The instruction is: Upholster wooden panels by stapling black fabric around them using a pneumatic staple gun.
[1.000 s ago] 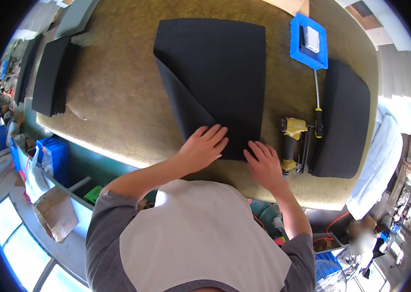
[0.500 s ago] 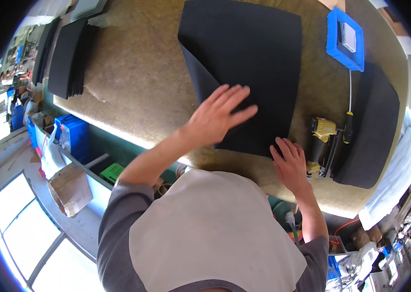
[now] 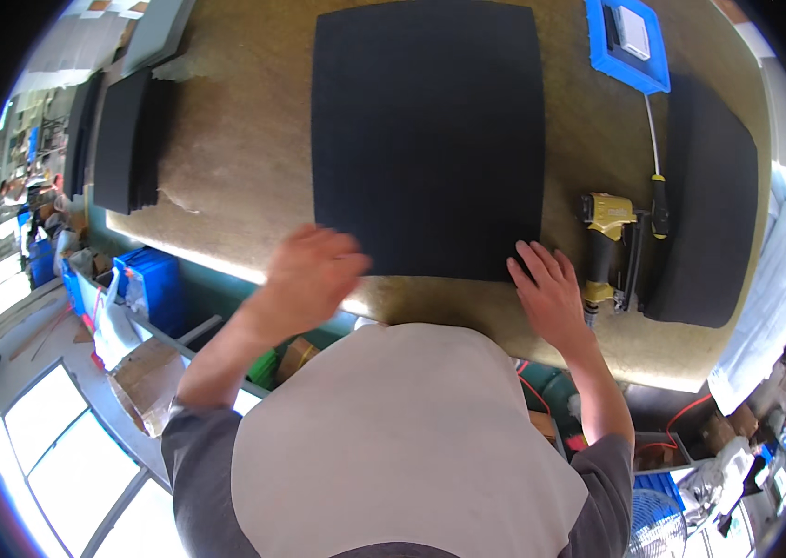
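Note:
A large black sheet (image 3: 428, 139), smooth and foam-like, lies flat on the brown worktable. At its near left corner is my left hand (image 3: 312, 281), smeared by motion with the fingers bent. Whether those fingers grip the corner cannot be made out. My right hand (image 3: 549, 288) rests at the near right corner, fingers stretched out, their tips on the sheet's edge.
A yellow and black nail gun (image 3: 609, 216) and a screwdriver (image 3: 659, 200) lie right of the sheet, beside a dark curved panel (image 3: 711, 205). Beyond them sits a blue tray (image 3: 661, 76). Dark panels (image 3: 121, 139) are stacked at the left.
The sheet's folded left side has come down flat. My left hand has moved from the sheet's middle to the near left corner; my right hand stays at the right corner. The view has shifted slightly.

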`<action>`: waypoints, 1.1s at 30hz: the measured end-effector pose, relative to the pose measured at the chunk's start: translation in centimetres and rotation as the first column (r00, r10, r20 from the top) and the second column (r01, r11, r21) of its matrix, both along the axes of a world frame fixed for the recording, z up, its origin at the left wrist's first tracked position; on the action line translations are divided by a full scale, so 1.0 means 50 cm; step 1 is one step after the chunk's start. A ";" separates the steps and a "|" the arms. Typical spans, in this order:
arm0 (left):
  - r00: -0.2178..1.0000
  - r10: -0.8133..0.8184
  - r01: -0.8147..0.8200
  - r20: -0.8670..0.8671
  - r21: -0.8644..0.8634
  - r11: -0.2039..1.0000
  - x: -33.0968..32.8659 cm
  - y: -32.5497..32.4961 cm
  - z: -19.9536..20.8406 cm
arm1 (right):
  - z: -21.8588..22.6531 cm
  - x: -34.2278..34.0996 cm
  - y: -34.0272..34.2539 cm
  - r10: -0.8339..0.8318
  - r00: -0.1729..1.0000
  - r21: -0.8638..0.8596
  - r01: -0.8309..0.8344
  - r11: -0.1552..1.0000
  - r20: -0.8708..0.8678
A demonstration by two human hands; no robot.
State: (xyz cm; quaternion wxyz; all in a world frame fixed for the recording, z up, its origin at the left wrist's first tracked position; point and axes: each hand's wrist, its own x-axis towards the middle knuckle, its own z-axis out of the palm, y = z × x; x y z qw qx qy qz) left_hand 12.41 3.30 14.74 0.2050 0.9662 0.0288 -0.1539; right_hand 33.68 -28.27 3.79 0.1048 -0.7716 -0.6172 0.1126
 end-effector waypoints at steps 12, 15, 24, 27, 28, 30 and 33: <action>0.863 -0.222 0.247 0.453 0.003 0.969 0.163 -0.240 -0.304 | 0.124 0.327 0.185 -0.255 0.937 0.365 0.329 0.871 -0.237; 0.869 -0.205 0.253 0.450 -0.048 0.966 0.170 -0.240 -0.307 | 0.102 0.565 0.354 -0.364 0.918 0.472 0.393 0.789 -0.156; 0.900 -0.164 0.241 0.403 -0.146 0.960 0.163 -0.249 -0.317 | 0.041 0.899 0.626 -0.553 0.801 -0.005 0.569 0.822 0.230; 0.903 -0.158 0.234 0.400 -0.151 0.960 0.167 -0.238 -0.318 | 0.072 0.922 0.641 -0.488 0.861 -0.231 0.508 0.830 0.143; 0.901 -0.161 0.232 0.403 -0.135 0.963 0.167 -0.238 -0.319 | 0.061 0.927 0.636 -0.485 0.864 -0.238 0.504 0.830 0.139; 0.902 -0.168 0.239 0.399 -0.135 0.962 0.173 -0.235 -0.315 | 0.058 0.960 0.603 -0.498 0.856 -0.060 0.509 0.859 0.136; 0.895 -0.166 0.241 0.414 -0.135 0.961 0.178 -0.233 -0.314 | 0.067 1.029 0.539 -0.524 0.847 -0.033 0.523 0.851 -0.092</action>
